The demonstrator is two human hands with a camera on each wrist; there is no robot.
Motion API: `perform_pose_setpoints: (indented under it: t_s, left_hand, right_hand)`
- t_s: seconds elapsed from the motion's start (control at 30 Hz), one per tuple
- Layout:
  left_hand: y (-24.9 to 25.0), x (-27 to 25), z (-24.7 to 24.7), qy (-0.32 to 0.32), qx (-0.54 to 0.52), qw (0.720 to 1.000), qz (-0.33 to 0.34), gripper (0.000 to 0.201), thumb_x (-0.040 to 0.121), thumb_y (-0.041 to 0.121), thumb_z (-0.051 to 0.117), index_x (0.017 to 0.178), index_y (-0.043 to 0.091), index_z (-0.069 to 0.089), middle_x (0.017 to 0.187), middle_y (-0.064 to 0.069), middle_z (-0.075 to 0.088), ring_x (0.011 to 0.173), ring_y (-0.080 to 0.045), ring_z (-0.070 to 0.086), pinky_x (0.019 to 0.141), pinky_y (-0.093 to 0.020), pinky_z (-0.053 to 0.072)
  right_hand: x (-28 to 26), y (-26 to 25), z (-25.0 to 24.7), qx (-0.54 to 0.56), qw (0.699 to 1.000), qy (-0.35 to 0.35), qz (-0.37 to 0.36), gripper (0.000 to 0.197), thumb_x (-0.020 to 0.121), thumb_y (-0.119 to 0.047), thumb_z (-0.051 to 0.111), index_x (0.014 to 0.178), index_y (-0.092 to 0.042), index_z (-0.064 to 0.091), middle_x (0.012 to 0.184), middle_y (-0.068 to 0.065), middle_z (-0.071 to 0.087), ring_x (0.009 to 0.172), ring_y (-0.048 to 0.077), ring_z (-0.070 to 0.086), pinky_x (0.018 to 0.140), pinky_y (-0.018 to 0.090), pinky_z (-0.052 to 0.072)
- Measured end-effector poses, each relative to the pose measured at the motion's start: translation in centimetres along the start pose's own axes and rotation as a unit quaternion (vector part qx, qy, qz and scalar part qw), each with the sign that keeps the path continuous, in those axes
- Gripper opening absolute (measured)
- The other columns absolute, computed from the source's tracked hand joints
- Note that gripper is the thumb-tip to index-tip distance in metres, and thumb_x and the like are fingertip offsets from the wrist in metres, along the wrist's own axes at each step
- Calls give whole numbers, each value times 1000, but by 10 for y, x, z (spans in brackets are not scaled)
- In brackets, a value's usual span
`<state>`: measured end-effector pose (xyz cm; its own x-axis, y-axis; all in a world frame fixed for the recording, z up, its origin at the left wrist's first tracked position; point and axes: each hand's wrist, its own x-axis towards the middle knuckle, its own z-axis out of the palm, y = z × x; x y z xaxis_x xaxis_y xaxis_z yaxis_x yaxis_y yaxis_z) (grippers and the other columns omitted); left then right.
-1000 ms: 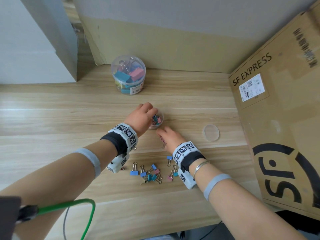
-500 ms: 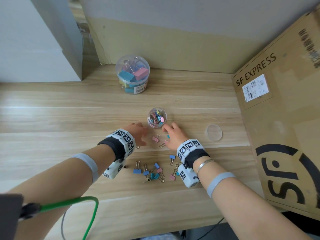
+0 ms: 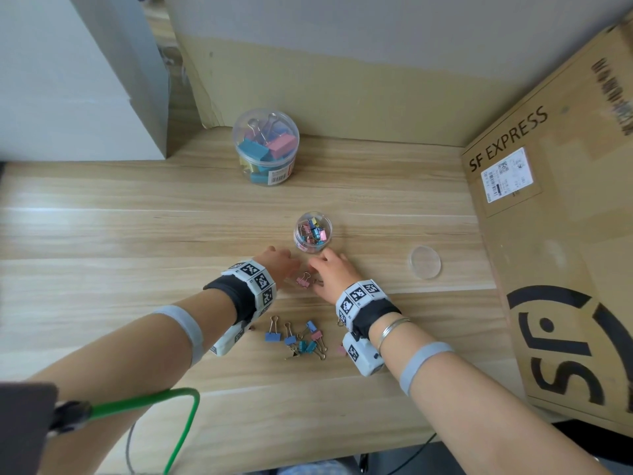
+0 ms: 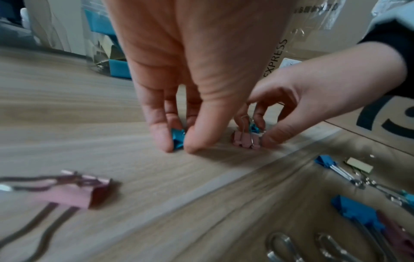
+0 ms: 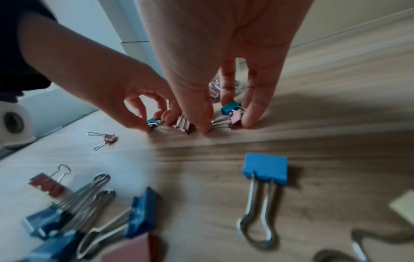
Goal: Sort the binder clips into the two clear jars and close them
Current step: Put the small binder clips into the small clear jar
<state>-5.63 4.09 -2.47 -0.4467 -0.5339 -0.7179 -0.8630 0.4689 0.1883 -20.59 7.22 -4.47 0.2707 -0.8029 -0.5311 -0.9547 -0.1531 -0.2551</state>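
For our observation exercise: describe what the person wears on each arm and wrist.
Each bare forearm carries a pale grey band. The left wrist has a black cuff, a ring of white blocks printed with black square markers, and a white camera unit beneath. The right wrist matches, plus thin silver bangles. A green cable loops near the left elbow.

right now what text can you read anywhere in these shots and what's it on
"SF EXPRESS": printed on the cardboard box.
Large black logo letters, cut off by the frame: same box.
White shipping label on the box: too small to read.
Barcode sticker on the large jar: too small to read.
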Motion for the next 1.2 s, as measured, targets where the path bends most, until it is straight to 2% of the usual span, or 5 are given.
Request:
perform_pose_setpoints:
  t_s: [0.23,0.43,0.57,1.0,1.2]
  left_hand:
    - [8,-10,-25,131,29,991,4,34,87,1,50,119,13,51,118,-8,54,114,-28,44,86,-37,51]
    - [13,8,-49,237,-43,970,16,44,85,-4,48,125,13,47,117,-10,51,110,-29,44,80,-37,47]
    - [7,21,-48,262,-125,957,19,39,85,0,52,122,13,49,117,-12,52,105,-32,52,82,-39,47]
    - [-7,16,-25,321,-224,920,-15,28,89,6,44,116,8,52,111,-15,54,93,-34,58,73,-34,45]
    - [-5,9,-10,271,-225,935,-33,36,90,6,38,125,13,41,114,-16,55,88,-35,59,70,-37,48]
  right_hand:
    - [1,-7,5,16,1000,4,19,41,91,-42,51,123,-17,48,126,9,41,114,30,40,95,36,38]
    - [2,-7,4,48,999,-14,6,21,95,-17,47,113,-7,53,121,12,45,102,26,53,80,31,50]
    - [-1,0,1,97,995,10,-8,16,91,-8,54,105,-4,60,117,6,51,90,9,51,64,2,37]
    - [2,4,4,101,994,43,10,11,78,-1,59,72,-9,56,89,2,50,84,24,64,75,37,53]
    - [-2,16,9,147,986,83,-4,6,77,-2,65,73,-3,61,70,-11,44,64,4,47,65,26,40]
